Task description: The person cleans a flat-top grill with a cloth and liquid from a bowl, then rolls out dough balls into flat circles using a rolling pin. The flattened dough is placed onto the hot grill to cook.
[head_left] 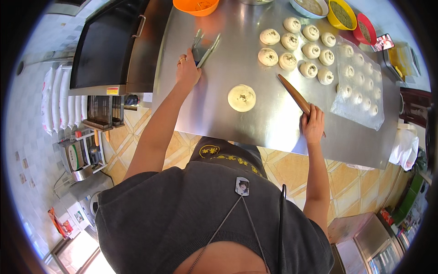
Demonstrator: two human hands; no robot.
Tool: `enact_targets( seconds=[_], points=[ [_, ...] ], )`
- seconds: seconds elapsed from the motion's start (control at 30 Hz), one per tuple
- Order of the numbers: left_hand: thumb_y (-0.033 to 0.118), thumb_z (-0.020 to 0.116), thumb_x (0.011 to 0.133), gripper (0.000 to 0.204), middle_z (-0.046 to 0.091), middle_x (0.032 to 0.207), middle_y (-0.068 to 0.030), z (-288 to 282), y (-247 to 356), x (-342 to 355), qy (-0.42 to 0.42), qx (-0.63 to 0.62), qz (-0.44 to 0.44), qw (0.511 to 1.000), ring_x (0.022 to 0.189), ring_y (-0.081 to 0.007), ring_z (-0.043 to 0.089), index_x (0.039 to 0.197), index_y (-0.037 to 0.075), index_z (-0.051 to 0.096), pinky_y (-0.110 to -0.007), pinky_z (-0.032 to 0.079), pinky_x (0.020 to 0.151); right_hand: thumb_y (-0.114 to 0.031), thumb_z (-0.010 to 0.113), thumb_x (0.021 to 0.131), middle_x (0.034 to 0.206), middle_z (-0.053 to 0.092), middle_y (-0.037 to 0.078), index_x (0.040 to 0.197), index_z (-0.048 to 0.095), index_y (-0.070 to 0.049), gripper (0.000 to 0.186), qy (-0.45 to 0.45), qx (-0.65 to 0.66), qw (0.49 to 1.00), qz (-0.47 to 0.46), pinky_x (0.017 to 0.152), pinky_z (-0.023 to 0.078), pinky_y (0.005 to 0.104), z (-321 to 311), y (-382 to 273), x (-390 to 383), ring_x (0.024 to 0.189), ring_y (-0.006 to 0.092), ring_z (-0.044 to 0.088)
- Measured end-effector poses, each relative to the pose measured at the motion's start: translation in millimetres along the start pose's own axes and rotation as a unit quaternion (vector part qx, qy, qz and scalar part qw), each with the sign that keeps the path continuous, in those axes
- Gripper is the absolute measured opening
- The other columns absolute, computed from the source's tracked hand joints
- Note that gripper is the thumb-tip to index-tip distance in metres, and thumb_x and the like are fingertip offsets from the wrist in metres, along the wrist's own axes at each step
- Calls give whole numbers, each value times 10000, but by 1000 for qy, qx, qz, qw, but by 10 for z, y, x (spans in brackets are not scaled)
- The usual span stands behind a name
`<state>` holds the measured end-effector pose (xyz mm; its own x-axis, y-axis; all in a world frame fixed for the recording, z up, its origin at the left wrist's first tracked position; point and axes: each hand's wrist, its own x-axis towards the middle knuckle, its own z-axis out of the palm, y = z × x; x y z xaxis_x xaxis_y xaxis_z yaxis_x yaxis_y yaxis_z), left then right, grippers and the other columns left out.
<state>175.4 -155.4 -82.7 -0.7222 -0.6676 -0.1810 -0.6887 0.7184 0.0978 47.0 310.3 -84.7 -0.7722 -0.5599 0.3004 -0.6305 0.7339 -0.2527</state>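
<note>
My left hand (187, 69) is closed around the near end of a pair of metal tongs (209, 51), whose two arms spread apart and point away over the steel table (200, 109). In my right hand (313, 124) is a tapered brown wooden rolling pin (294, 94), slanting toward the far left. A flattened round of dough (242, 97) with dark green flecks lies between my hands, touched by neither. Beyond the pin sit several dough balls (289, 41) topped with green flecks. More of them lie under a clear plastic sheet (355, 112) at the right.
Along the far edge stand an orange bowl (197, 7), a light blue bowl (310, 7), a yellow bowl (342, 14) and a red bowl (365, 29). A phone (383, 43) is beside the red one. A dark oven (109, 45) adjoins the table's left side.
</note>
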Motion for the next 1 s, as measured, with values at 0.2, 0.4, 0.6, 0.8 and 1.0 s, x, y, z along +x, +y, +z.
enact_targets(
  seconds=[0.2, 0.4, 0.6, 0.8, 1.0],
  points=[
    [326, 657, 874, 714, 422, 1401, -224, 31, 673, -200, 97, -156, 260, 948, 1295, -355, 447, 1438, 8, 356, -507, 388, 1031, -79, 630, 801, 1141, 598, 111, 1212, 579, -68, 414, 6, -5, 1000, 9, 863, 490, 410, 21, 60, -28, 1029, 307, 587],
    [494, 499, 935, 710, 291, 1544, -177, 436, 1550, -799, 12, -52, 288, 956, 1445, -332, 244, 1474, 60, 342, -659, 236, 1070, -108, 635, 798, 1143, 596, 107, 1235, 568, -73, 443, -1, -2, 1000, 15, 852, 486, 414, 48, 49, -25, 1017, 304, 581],
    [567, 440, 941, 760, 201, 1598, -141, 410, 1602, -818, -22, 18, 305, 952, 1474, -326, 178, 1526, 113, 267, -681, 210, 1065, -135, 646, 801, 1139, 597, 100, 1261, 556, -74, 473, -8, -5, 1000, 16, 849, 479, 414, 21, 46, -33, 1025, 298, 570],
    [442, 435, 980, 647, 255, 1567, -180, 613, 1481, -672, -56, -172, 258, 949, 1464, -319, 214, 1497, 71, 318, -622, 218, 1105, -70, 726, 738, 1070, 605, 118, 1234, 579, -53, 518, -34, 55, 998, -12, 834, 489, 404, -102, -14, 32, 977, 304, 575],
    [306, 500, 959, 560, 359, 1513, -181, -36, 905, -483, 59, -311, 246, 916, 1437, -327, 277, 1434, 24, 407, -564, 242, 1123, -86, 737, 700, 993, 579, 113, 1184, 594, -37, 508, -67, 125, 988, -68, 751, 486, 395, -194, -1084, 269, 896, 293, 568]
  ],
)
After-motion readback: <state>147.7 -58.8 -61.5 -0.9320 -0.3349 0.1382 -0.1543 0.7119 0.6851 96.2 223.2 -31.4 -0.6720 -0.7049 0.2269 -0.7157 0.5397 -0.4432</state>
